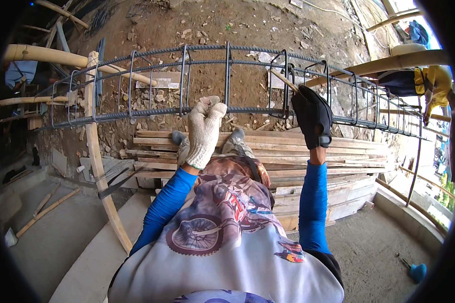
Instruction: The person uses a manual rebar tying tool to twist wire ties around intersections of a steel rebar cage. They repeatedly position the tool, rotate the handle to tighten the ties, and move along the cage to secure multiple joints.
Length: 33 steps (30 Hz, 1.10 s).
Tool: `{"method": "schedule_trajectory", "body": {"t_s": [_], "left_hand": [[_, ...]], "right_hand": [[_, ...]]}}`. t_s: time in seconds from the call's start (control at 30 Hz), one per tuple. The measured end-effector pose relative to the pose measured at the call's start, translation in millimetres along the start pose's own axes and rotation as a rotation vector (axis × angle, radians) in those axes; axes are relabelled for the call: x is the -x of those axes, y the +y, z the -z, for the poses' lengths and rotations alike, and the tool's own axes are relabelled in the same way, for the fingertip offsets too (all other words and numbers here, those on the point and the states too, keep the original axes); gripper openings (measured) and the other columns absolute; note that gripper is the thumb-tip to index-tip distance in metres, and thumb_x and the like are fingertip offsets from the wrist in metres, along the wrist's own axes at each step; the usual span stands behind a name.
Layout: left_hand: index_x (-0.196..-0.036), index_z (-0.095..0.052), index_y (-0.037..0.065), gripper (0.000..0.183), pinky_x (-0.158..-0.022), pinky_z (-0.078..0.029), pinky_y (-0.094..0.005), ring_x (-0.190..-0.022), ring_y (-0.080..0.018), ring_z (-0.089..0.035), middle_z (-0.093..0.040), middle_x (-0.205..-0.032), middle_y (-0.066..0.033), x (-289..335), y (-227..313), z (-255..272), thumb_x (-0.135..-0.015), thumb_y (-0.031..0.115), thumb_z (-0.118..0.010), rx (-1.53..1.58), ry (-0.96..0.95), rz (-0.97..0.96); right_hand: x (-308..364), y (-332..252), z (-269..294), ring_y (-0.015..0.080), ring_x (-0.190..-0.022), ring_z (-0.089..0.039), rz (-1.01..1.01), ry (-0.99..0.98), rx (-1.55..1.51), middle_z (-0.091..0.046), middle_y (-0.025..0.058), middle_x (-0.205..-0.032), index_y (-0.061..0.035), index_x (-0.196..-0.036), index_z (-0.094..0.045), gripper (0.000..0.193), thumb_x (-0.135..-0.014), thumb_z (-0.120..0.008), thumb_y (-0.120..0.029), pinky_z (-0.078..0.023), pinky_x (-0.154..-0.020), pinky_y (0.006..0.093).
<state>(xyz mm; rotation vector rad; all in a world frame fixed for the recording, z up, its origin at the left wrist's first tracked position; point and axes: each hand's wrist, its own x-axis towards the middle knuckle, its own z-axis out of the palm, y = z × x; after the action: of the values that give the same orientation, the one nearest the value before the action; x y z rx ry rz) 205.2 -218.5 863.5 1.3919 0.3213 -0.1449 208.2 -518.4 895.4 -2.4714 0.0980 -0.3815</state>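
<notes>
A long rebar cage (159, 111) of ribbed bars and square stirrups runs across in front of me. My left hand (205, 132), in a cream knit glove, is closed around its near bar, just left of a stirrup (228, 76); the glove hides the bar there. My right hand (312, 117), in a black glove, grips a thin tan rod-like tool (284, 80). The tool points up and left, its tip close to another stirrup (286, 83). Its exact kind is unclear, since the glove covers its lower part.
Stacked wooden planks (268, 151) lie beneath the cage near my feet. A wooden post (100, 161) and bamboo poles (50, 53) meet the cage at left; another bamboo pole (389, 64) crosses at right. A person in yellow (436, 83) is at far right. Rubble covers the dirt (187, 22).
</notes>
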Motion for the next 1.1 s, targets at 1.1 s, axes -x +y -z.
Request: {"method": "schedule_trajectory", "body": {"t_s": [1.1], "left_hand": [[-0.107, -0.074, -0.005, 0.029, -0.073, -0.057, -0.0344, -0.082, -0.0223, -0.076, -0.079, -0.090, -0.0148, 15, -22, -55, -0.096, 0.022, -0.076, -0.601, -0.048, -0.083]], "right_hand": [[21, 15, -40, 0.0306, -0.098, -0.076, -0.243, 0.060, -0.306, -0.078, 0.0169, -0.113, -0.0036, -0.115, -0.080, 0.025, -0.091, -0.082, -0.010, -0.061, -0.086, 0.0402]]}}
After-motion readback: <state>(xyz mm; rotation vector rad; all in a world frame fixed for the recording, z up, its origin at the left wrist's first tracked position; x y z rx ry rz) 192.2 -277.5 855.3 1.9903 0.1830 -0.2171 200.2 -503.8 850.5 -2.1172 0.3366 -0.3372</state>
